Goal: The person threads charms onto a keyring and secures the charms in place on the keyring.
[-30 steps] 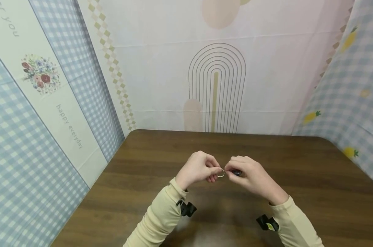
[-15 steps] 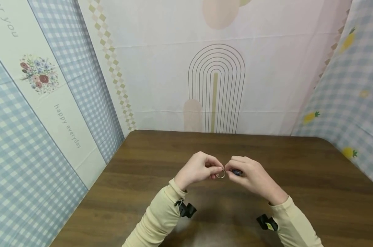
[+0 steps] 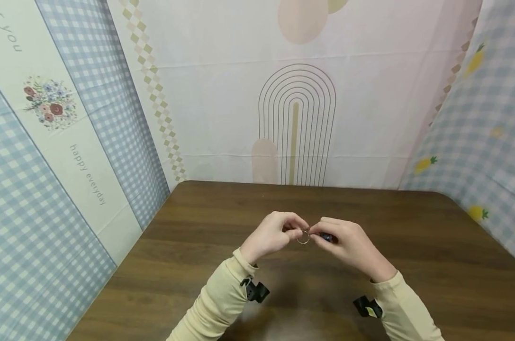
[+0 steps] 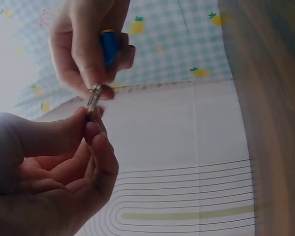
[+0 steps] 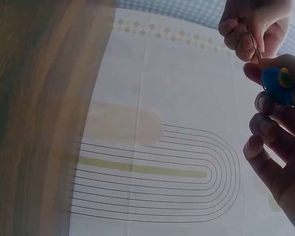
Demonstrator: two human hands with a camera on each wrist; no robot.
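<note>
Above the table, my left hand pinches a thin metal key ring between thumb and fingertips. Facing it, my right hand holds a small blue charm partly inside its curled fingers, and its fingertips meet the ring's right side. In the left wrist view, the key ring appears edge-on, bridging the two hands' fingertips. The right wrist view shows the blue charm with orange-and-green round parts; the rest is covered by the hand. Whatever joins charm and ring is hidden by the fingertips.
A brown wooden table lies beneath both hands. Behind it hangs a pale patterned cloth. Blue checked cloths stand at the left and right. Each sleeve carries a black wrist camera, such as the left camera.
My left thumb has drawn back slightly along the key ring, so more of its loop shows. The right hand keeps its hold on the charm. The head view has shifted a little.
</note>
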